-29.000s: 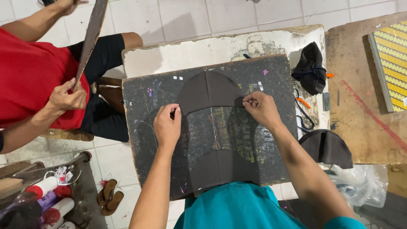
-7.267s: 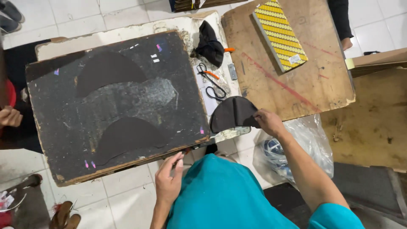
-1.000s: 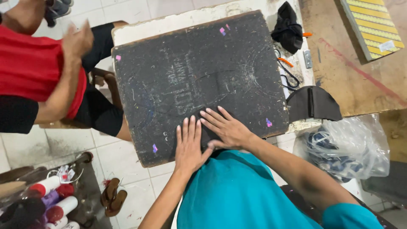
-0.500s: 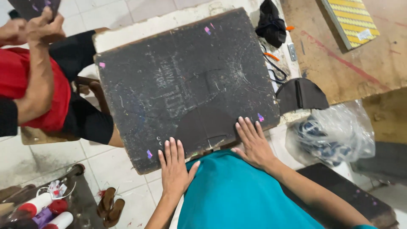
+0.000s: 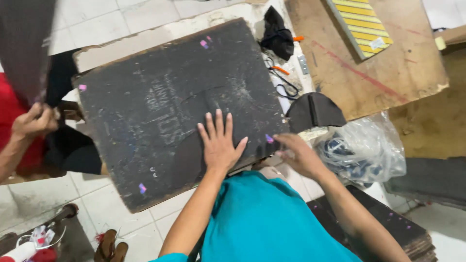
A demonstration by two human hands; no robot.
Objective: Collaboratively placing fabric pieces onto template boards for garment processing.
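A large dark board (image 5: 160, 92), scuffed and dotted with small pink stickers, lies tilted on a white table. My left hand (image 5: 218, 141) rests flat on its near part, fingers spread. My right hand (image 5: 297, 154) is at the board's near right corner, fingers curled at the edge; whether it grips the board I cannot tell. A stack of dark curved pieces (image 5: 315, 110) lies just right of the board, beyond my right hand.
Another person's hand (image 5: 33, 121), beside a red shirt, holds a dark sheet (image 5: 24, 43) at left. Black cloth (image 5: 276, 30), scissors (image 5: 284, 82), a wooden table (image 5: 378, 68) with a yellow striped block (image 5: 359, 22), a clear plastic bag (image 5: 364, 150), sandals (image 5: 110, 245).
My left hand slid forward onto the board. My right hand moved off the board's surface to its near right corner. The person at left now holds a dark sheet up.
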